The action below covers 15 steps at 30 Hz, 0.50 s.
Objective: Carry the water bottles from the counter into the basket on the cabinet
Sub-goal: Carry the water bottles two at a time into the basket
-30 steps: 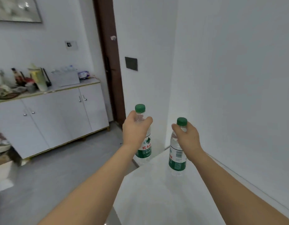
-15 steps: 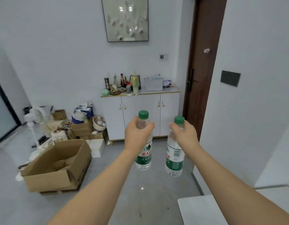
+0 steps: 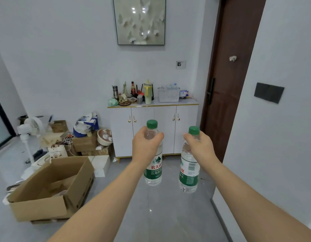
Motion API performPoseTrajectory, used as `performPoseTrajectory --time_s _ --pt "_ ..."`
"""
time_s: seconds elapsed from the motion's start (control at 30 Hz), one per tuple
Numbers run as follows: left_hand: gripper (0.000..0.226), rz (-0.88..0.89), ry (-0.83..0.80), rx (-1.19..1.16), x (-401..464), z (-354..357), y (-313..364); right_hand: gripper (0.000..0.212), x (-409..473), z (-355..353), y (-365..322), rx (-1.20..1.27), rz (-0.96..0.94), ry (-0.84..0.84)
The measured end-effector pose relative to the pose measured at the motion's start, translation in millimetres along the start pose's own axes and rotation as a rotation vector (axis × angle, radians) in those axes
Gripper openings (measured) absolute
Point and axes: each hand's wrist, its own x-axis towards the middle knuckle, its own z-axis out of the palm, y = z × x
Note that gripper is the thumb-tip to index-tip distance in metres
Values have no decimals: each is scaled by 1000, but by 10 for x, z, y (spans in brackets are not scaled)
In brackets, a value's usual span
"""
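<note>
A white cabinet [image 3: 153, 130] with four doors stands against the far wall, its top surface crowded with jars, a yellow pitcher [image 3: 148, 93] and, toward the right end, a white perforated basket [image 3: 169, 95] in which several clear bottles stand, their tops showing above the rim. On the floor to the left lies an open cardboard box [image 3: 48, 189] holding loose flaps of cardboard, with smaller boxes, a bowl of pale round items [image 3: 104, 137] and a white fan [image 3: 31, 131] behind it. Both forearms reach straight forward, well short of the cabinet. The left hand [image 3: 145, 145] holds the left water bottle [image 3: 153, 170] upright in the air, fingers wrapped round its shoulder just under the green cap. The right hand [image 3: 201, 145] grips the right water bottle [image 3: 189, 172] the same way, fingers curled about its neck, the bottle hanging slightly tilted. The two bottles are near each other but apart.
</note>
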Motion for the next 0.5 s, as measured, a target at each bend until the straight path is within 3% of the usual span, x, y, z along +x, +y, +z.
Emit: performPoseTrajectory --time_s 0.5 --pt "14 6 -17 -41 2054 963 -301 12 2265 270 188 95 -38 14"
